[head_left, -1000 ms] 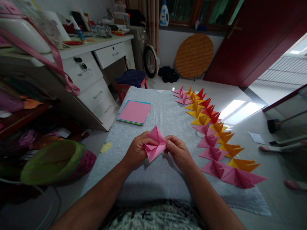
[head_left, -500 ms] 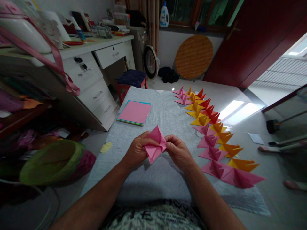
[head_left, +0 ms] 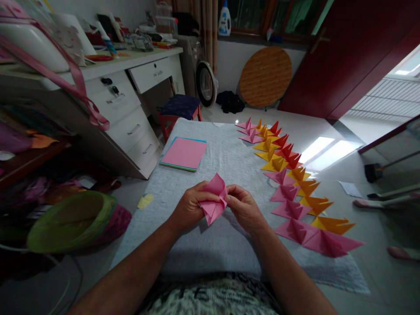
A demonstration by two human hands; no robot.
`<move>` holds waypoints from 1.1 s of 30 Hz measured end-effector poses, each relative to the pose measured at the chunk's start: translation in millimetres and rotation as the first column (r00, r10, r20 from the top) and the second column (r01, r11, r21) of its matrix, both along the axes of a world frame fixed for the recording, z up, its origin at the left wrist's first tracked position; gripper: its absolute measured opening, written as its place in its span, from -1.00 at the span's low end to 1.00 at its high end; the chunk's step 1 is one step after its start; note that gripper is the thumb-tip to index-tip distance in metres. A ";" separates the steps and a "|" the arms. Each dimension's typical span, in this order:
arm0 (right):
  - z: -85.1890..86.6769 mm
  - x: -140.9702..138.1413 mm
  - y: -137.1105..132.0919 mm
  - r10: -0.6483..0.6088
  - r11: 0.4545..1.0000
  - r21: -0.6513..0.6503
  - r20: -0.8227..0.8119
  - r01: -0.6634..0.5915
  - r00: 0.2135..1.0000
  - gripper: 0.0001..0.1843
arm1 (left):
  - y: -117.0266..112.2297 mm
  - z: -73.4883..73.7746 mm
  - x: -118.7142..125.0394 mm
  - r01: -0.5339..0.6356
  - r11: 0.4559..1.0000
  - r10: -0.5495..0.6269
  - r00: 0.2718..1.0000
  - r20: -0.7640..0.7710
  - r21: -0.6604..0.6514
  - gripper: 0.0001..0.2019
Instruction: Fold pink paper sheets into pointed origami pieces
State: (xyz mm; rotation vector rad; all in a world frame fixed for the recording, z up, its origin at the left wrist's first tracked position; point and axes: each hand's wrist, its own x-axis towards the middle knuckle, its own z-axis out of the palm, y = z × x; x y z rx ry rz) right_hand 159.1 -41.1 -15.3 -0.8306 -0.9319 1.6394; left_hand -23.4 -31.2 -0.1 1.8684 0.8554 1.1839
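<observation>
A partly folded sheet of pink origami paper (head_left: 213,210) is held above the cloth-covered table (head_left: 229,162), one point facing away from me and one toward me. My left hand (head_left: 190,203) grips its left side, with fingers lying across the front of the folds. At the right corner, my right hand (head_left: 244,208) pinches the paper between thumb and forefinger. Beyond my hands lies a stack of square paper (head_left: 184,153), pink on top with blue and green edges showing. Folded paper cranes (head_left: 292,210) in pink, yellow, orange and red stand in rows on the right.
Left of the table stands a green-lined waste bin (head_left: 72,223), near a white desk (head_left: 124,109) with drawers. A stool (head_left: 180,107) sits past the far left corner. A round wooden tabletop (head_left: 265,76) leans against the back wall.
The pink paper has shifted slightly to the right, and its folds are drawn closer together. My left fingers have moved slightly right with it. The cranes and the paper stack stay put.
</observation>
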 end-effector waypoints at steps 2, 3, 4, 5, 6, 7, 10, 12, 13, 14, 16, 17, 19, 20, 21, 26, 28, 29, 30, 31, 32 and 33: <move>-1.0 0.3 0.1 0.001 1.000 -0.005 0.014 -0.001 1.000 -0.68 | 0.1 -1.3 -0.1 0.002 1.000 -0.002 1.000 -0.021 -0.016 -0.89; -1.7 0.6 0.2 0.003 1.000 -0.010 0.020 -0.003 1.000 -0.67 | 0.0 -1.6 -0.1 0.005 1.000 -0.005 1.000 -0.025 -0.022 -0.90; -2.3 1.0 0.2 0.005 1.000 -0.015 0.023 -0.004 1.000 -0.67 | 0.0 -1.6 0.0 0.011 1.000 -0.012 1.000 -0.026 -0.026 -0.91; -3.0 1.4 0.2 0.005 1.000 -0.018 0.026 -0.005 1.000 -0.66 | 0.0 -1.3 0.1 0.016 1.000 -0.016 1.000 -0.022 -0.026 -0.93; -3.5 1.8 0.2 0.004 1.000 -0.019 0.027 -0.004 1.000 -0.66 | 0.0 -0.6 0.2 0.021 1.000 -0.022 1.000 -0.017 -0.021 -0.93; -3.9 2.2 0.3 0.004 1.000 -0.019 0.030 -0.003 1.000 -0.66 | 0.1 0.2 0.2 0.025 1.000 -0.025 1.000 -0.013 -0.014 -0.94; -3.5 3.2 0.5 0.005 1.000 -0.016 0.038 -0.005 0.999 -0.65 | 0.6 3.1 -0.1 0.032 0.999 -0.032 0.999 -0.006 0.002 -0.95; -2.2 3.6 0.6 0.011 1.000 -0.011 0.051 -0.010 0.999 -0.64 | 0.9 4.6 -0.6 0.041 0.999 -0.041 0.999 -0.009 -0.004 -0.94; -1.4 3.7 0.6 0.013 1.000 -0.007 0.059 -0.013 0.998 -0.63 | 0.9 5.1 -0.8 0.042 0.999 -0.042 0.999 -0.012 -0.017 -0.94; -0.7 3.7 0.6 0.014 1.000 -0.001 0.067 -0.014 0.998 -0.63 | 1.0 5.4 -0.9 0.040 0.999 -0.041 0.999 -0.014 -0.036 -0.93; 0.4 3.8 0.4 0.016 1.000 0.009 0.082 -0.016 0.997 -0.64 | 1.2 5.7 -0.9 0.038 0.996 -0.040 0.999 -0.023 -0.078 -0.88; 0.7 3.8 0.3 0.013 1.000 0.013 0.084 -0.014 0.996 -0.64 | 1.4 5.6 -0.6 0.040 0.994 -0.043 0.999 -0.029 -0.097 -0.87; 1.3 3.9 0.0 0.003 1.000 0.022 0.076 -0.005 0.997 -0.64 | 2.1 5.3 0.2 0.044 0.991 -0.048 0.998 -0.029 -0.128 -0.89; 1.6 4.0 -0.1 -0.003 1.000 0.030 0.069 0.001 0.998 -0.63 | 2.6 5.2 0.6 0.045 0.989 -0.048 0.999 -0.018 -0.144 -0.92; 2.0 4.1 -0.3 -0.014 0.999 0.042 0.059 0.012 0.998 -0.63 | 3.2 5.3 1.0 0.040 0.985 -0.040 0.999 0.003 -0.165 -0.94; 4.5 5.2 -1.1 -0.082 0.991 0.107 0.026 0.078 0.996 -0.67 | 6.0 8.9 1.1 -0.015 0.953 0.055 0.991 0.121 -0.304 -0.77; 5.1 5.8 -1.7 -0.092 0.987 0.138 0.030 0.087 0.995 -0.69 | 6.6 11.3 1.0 -0.017 0.933 0.077 0.985 0.154 -0.360 -0.73; 5.3 6.0 -2.1 -0.095 0.983 0.158 0.038 0.088 0.995 -0.70 | 6.8 12.0 1.1 -0.013 0.921 0.087 0.981 0.175 -0.388 -0.72; 5.4 6.1 -2.5 -0.097 0.980 0.181 0.052 0.086 0.994 -0.71 | 7.0 12.3 1.3 -0.004 0.910 0.095 0.975 0.200 -0.415 -0.73; 5.5 6.2 -3.0 -0.100 0.975 0.203 0.069 0.085 0.993 -0.72 | 7.3 11.8 1.5 0.010 0.898 0.101 0.969 0.228 -0.441 -0.74; 5.6 6.2 -3.4 -0.106 0.971 0.224 0.089 0.084 0.990 -0.74 | 7.7 10.5 1.9 0.027 0.885 0.104 0.962 0.254 -0.465 -0.75; 5.7 6.0 -3.8 -0.110 0.967 0.243 0.108 0.081 0.988 -0.75 | 8.3 8.5 2.2 0.047 0.870 0.107 0.954 0.280 -0.491 -0.77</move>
